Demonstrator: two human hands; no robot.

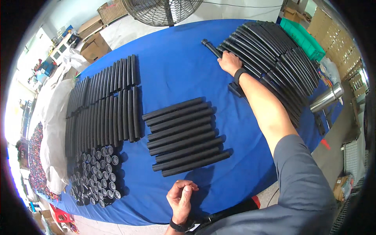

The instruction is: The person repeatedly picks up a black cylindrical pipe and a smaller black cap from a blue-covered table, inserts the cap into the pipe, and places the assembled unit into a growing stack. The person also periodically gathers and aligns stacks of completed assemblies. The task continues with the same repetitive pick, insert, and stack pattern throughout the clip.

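Observation:
At the far right, my right hand [230,62] is closed round a black tube [211,47] with a wider capped end, at the left edge of a big stack of similar black tubes [266,47]. Close to the front edge of the table, my left hand [181,199] has its fingers curled and the thumb laid over them; nothing shows in it. Just beyond it lies a group of several plain black tubes [184,133], side by side and roughly parallel. Under my right wrist, a short dark piece [235,90] is partly covered.
A blue cloth [168,70] covers the table. Rows of black tubes [103,105] and many round black caps [98,174] lie on the left. A green bin [301,39], a shiny metal cylinder [327,98] and a large fan [162,9] stand around the far and right sides.

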